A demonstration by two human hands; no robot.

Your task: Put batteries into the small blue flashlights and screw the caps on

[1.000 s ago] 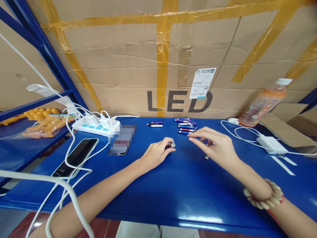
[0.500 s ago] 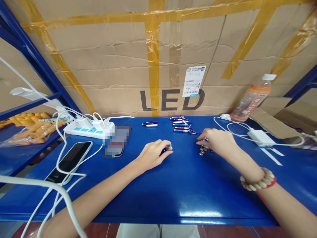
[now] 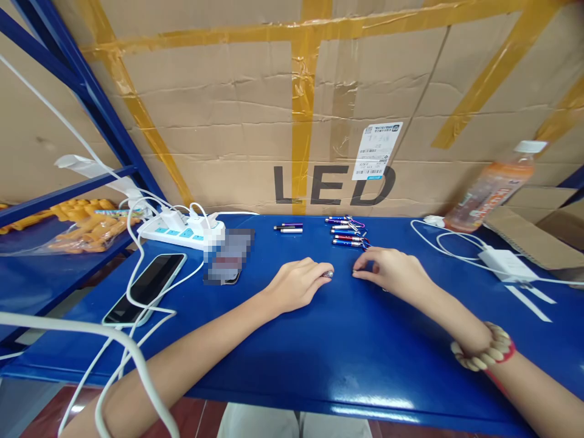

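Observation:
My left hand (image 3: 298, 285) is closed around a small metal keychain flashlight (image 3: 329, 275). Only its silvery end shows past the thumb and forefinger; the fingers hide the rest. To the right, my right hand (image 3: 387, 271) pinches a tiny button cell (image 3: 354, 272) between thumb and forefinger, apart from the flashlight. The other button cells are hidden behind this hand. Just beyond it, several keychain flashlights (image 3: 347, 242) with clips lie in a row, blue, red and silver. Two or so slim tubes (image 3: 291, 228), purple-black and silver, lie farther left.
A blue table (image 3: 319, 359) carries a power strip (image 3: 182, 234), white cables, a phone (image 3: 146, 289) and a partly blurred phone (image 3: 232, 258) at left. A drink bottle (image 3: 495, 188), charger (image 3: 506, 264) and open carton (image 3: 538, 228) stand right. A big cardboard box (image 3: 219, 121) closes the back.
My right hand has moved left from the button cells, toward my left hand, now pinching one. The left hand has turned so less of the flashlight shows. The view has shifted left.

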